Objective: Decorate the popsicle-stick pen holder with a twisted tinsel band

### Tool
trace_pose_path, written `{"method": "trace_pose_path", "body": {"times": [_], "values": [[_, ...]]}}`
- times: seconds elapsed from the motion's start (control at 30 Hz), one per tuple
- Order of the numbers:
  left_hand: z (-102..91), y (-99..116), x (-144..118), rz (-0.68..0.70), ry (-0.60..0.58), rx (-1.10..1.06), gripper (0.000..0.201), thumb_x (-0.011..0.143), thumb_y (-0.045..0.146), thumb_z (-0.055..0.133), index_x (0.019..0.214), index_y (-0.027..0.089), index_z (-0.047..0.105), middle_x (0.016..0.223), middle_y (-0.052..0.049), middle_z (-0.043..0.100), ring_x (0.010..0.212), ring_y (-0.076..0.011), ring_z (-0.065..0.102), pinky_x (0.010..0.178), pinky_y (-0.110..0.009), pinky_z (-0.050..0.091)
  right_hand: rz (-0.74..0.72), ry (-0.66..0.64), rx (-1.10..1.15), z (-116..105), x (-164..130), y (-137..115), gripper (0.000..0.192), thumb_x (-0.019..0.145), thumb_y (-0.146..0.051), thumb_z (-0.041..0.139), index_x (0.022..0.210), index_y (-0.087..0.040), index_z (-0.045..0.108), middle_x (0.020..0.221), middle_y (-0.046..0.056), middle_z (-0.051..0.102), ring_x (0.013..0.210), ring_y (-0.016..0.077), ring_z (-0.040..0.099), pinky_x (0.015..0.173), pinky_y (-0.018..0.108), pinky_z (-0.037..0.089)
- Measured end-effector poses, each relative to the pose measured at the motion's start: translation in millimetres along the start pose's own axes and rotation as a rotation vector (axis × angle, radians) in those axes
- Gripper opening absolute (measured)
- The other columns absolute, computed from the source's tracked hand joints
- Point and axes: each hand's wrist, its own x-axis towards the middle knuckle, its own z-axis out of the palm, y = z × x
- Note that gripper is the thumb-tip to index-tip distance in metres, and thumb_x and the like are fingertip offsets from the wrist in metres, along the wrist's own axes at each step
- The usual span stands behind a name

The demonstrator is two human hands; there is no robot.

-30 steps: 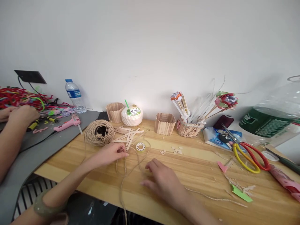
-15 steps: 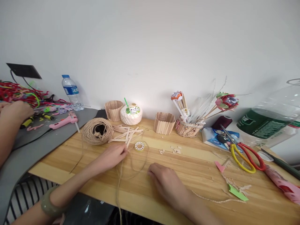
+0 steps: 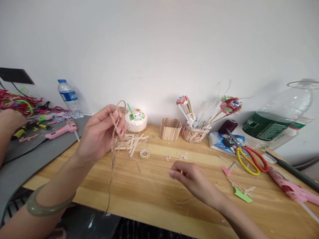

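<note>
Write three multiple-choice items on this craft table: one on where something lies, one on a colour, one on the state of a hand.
1. Where does the small tape ring lie?
A. on the wooden table, just right of the craft sticks
B. inside the stick cup
C. on the grey mat

2. What colour are the scissors' handles?
A. both blue
B. one yellow, one red
C. both black

3. What is the left hand doing?
A. lying flat on the table
B. gripping the water bottle
C. raised, pinching jute twine

Answers: 1 A, the ring sits on bare wood beside the sticks. 2 B, both loops show. 3 C, twine hangs from its fingers.
</note>
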Motion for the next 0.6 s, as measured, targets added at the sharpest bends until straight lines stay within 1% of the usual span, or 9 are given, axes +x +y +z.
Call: {"method": "trace_pose_path", "body": {"times": [0.07, 0.13, 0.2, 0.23, 0.27, 0.37, 0.43, 0.5, 0.6], "values": [[9.8, 8, -2, 0.065, -0.051, -0.061, 0.011, 0.082, 0.018, 0.050, 0.072, 0.016, 0.049, 0.051, 0.003, 0.043, 0.045, -0.0088, 0.043, 0.041, -0.019, 0.033, -0.027, 0.048, -0.165, 4, 21, 5, 0.021, 0.092, -0.023, 0.038, 0.088, -0.017, 0.057, 0.085, 0.004, 0.063, 0.077, 0.0144, 0.058, 0.069, 0.025, 0.045], [15.9, 13, -4, 0.097, -0.069, -0.093, 0.011, 0.083, 0.017, 0.050, 0.072, 0.016, 0.049, 0.051, 0.003, 0.042, 0.044, -0.0084, 0.042, 0.040, -0.019, 0.032, -0.023, 0.057, -0.255, 14, 50, 9, 0.021, 0.091, -0.016, 0.038, 0.102, -0.014, 0.056, 0.102, 0.010, 0.061, 0.090, 0.0195, 0.058, 0.075, 0.032, 0.046], [19.2, 17, -7, 0.089, -0.058, -0.132, 0.012, 0.083, 0.018, 0.051, 0.071, 0.016, 0.050, 0.050, 0.004, 0.041, 0.044, -0.0079, 0.041, 0.041, -0.018, 0.032, -0.032, 0.046, -0.326, 27, 83, 12, 0.025, 0.090, -0.015, 0.043, 0.113, -0.015, 0.052, 0.115, 0.011, 0.056, 0.099, 0.0207, 0.056, 0.080, 0.035, 0.046], [20.4, 19, -8, 0.080, -0.044, -0.149, 0.012, 0.082, 0.019, 0.052, 0.071, 0.016, 0.050, 0.050, 0.004, 0.041, 0.044, -0.0077, 0.041, 0.041, -0.018, 0.033, -0.027, 0.043, -0.358, 34, 98, 12, 0.028, 0.089, -0.020, 0.047, 0.116, -0.016, 0.050, 0.119, 0.010, 0.053, 0.099, 0.0207, 0.056, 0.081, 0.038, 0.047], [21.5, 22, -9, 0.078, -0.023, -0.160, 0.013, 0.082, 0.020, 0.053, 0.070, 0.016, 0.050, 0.049, 0.004, 0.040, 0.044, -0.0074, 0.040, 0.041, -0.018, 0.033, -0.005, 0.049, -0.391, 40, 113, 12, 0.030, 0.088, -0.026, 0.051, 0.117, -0.016, 0.050, 0.118, 0.008, 0.053, 0.098, 0.0208, 0.056, 0.080, 0.041, 0.048], [25.3, 30, -13, 0.092, 0.031, -0.170, 0.013, 0.079, 0.021, 0.056, 0.068, 0.017, 0.051, 0.046, 0.005, 0.036, 0.042, -0.0070, 0.037, 0.040, -0.017, 0.033, 0.042, 0.033, -0.461, 53, 142, 13, 0.030, 0.087, -0.029, 0.052, 0.114, -0.016, 0.052, 0.114, 0.008, 0.055, 0.095, 0.0196, 0.058, 0.078, 0.040, 0.049], [28.3, 34, -14, 0.101, 0.046, -0.164, 0.013, 0.077, 0.022, 0.059, 0.067, 0.018, 0.052, 0.045, 0.005, 0.035, 0.041, -0.0073, 0.037, 0.039, -0.017, 0.033, 0.065, 0.016, -0.484, 55, 148, 14, 0.028, 0.088, -0.028, 0.051, 0.113, -0.016, 0.053, 0.113, 0.008, 0.056, 0.094, 0.0192, 0.058, 0.078, 0.039, 0.050], [31.1, 35, -14, 0.109, 0.041, -0.150, 0.014, 0.075, 0.023, 0.062, 0.067, 0.018, 0.052, 0.043, 0.005, 0.035, 0.040, -0.0076, 0.036, 0.037, -0.018, 0.032, 0.085, 0.008, -0.489, 49, 140, 16, 0.029, 0.088, -0.029, 0.052, 0.113, -0.015, 0.053, 0.113, 0.008, 0.056, 0.093, 0.0191, 0.058, 0.078, 0.039, 0.050], [34.7, 32, -12, 0.098, 0.000, -0.143, 0.015, 0.073, 0.025, 0.065, 0.066, 0.018, 0.053, 0.042, 0.004, 0.036, 0.040, -0.0081, 0.035, 0.036, -0.019, 0.032, 0.122, 0.045, -0.474, 22, 105, 18, 0.025, 0.088, -0.028, 0.052, 0.108, -0.015, 0.055, 0.108, 0.008, 0.059, 0.090, 0.0177, 0.059, 0.076, 0.036, 0.050]]}}
